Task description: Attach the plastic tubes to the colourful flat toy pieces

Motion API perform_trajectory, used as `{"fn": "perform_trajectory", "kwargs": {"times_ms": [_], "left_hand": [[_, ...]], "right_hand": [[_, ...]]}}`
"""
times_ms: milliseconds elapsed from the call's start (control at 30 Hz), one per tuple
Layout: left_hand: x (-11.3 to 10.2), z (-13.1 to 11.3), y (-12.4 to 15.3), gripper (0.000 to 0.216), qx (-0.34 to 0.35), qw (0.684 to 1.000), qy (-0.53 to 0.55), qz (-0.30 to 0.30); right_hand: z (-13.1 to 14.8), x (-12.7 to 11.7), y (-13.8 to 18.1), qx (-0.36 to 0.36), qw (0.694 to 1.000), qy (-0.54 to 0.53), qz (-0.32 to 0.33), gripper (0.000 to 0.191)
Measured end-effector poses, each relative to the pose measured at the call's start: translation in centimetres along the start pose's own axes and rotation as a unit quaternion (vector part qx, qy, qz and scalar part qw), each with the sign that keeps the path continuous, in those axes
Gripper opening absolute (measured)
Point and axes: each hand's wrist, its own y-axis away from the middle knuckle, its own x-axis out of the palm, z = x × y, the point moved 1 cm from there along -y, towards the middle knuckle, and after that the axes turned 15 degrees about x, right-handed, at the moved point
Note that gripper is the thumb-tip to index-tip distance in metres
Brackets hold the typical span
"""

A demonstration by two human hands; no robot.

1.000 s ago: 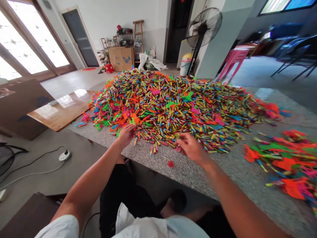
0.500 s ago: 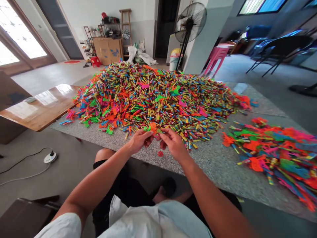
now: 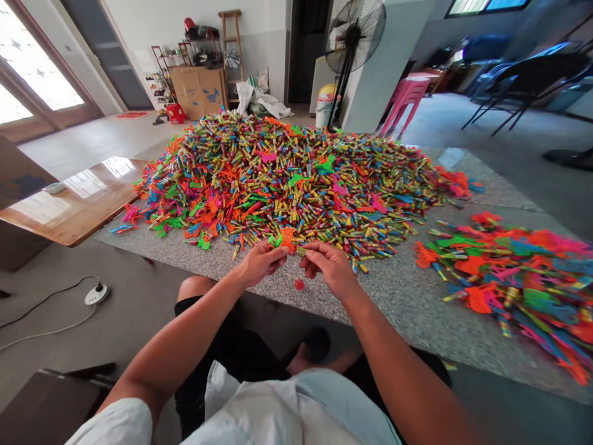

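Observation:
Between the thumb and fingers of my left hand [image 3: 262,262] are flat plastic cutouts, an orange bear-shaped one [image 3: 287,238] and a bright green one [image 3: 273,240]. My right hand [image 3: 328,266] pinches a small yellow-green wrapped tube [image 3: 301,251] close to the orange cutout's right side. Both hands are just above the front edge of the stone slab [image 3: 393,296]. A small red piece [image 3: 299,284] lies on the slab below and between them. Behind my hands rises a big heap of short colourful wrapped tubes [image 3: 296,173], with plastic cutouts mixed in.
On the right of the slab lies a second pile of cutouts joined with tubes [image 3: 509,266]. A glossy wooden board [image 3: 78,198] adjoins on the left. A power strip [image 3: 96,295] is on the floor. Behind stand a fan [image 3: 354,37], pink stools [image 3: 405,102] and a cardboard box [image 3: 199,93].
My right hand has drawn slightly right, widening the gap between the yellow-green tube and the orange cutout. My left hand keeps its hold. The view has shifted slightly.

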Motion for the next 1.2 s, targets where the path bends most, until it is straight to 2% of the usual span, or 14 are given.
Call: {"fn": "perform_trajectory", "kwargs": {"times_ms": [167,400,733,833,933,1000,1033,1100,1133,1200], "left_hand": [[-0.1,0.1,0.2,0.051,0.0,0.999,-0.026,0.027],[-0.2,0.5,0.4,0.046,0.009,0.994,-0.069,0.081],[0.8,1.0,0.6,0.044,0.024,0.987,-0.074,0.141],[1.2,1.7,0.7,0.046,0.017,0.983,-0.087,0.163],[1.4,2.7,0.5,0.047,-0.007,0.975,-0.111,0.194],[0.8,3.5,-0.1,0.044,-0.027,0.97,-0.146,0.194],[0.2,3.9,-0.7,0.042,-0.026,0.969,-0.174,0.175],[-2.0,4.4,-2.2,0.039,0.003,0.965,-0.244,0.095],[-3.4,4.6,-3.1,0.036,0.023,0.958,-0.282,0.044],[-6.5,4.5,-4.9,0.023,0.048,0.932,-0.354,-0.055]], "right_hand": [[0.0,-0.1,0.0,0.031,0.999,-0.014,0.013,0.035],[0.0,0.0,-0.4,0.09,0.99,-0.111,0.017,0.035],[-0.4,-0.3,-0.1,-0.006,1.0,-0.006,-0.026,0.033],[-0.7,-0.3,0.2,-0.009,0.999,-0.007,-0.035,0.033],[-1.4,-0.9,0.4,0.022,0.998,-0.001,-0.05,0.031],[-1.9,-2.8,0.5,0.055,0.994,0.013,-0.091,0.03],[-2.2,-4.4,0.5,0.068,0.988,0.024,-0.136,0.03],[-2.3,-9.0,0.6,0.078,0.959,0.037,-0.271,0.026],[-2.2,-11.8,0.8,0.082,0.931,0.032,-0.353,0.022],[-1.5,-17.8,1.3,0.082,0.887,-0.024,-0.454,0.013]]}}
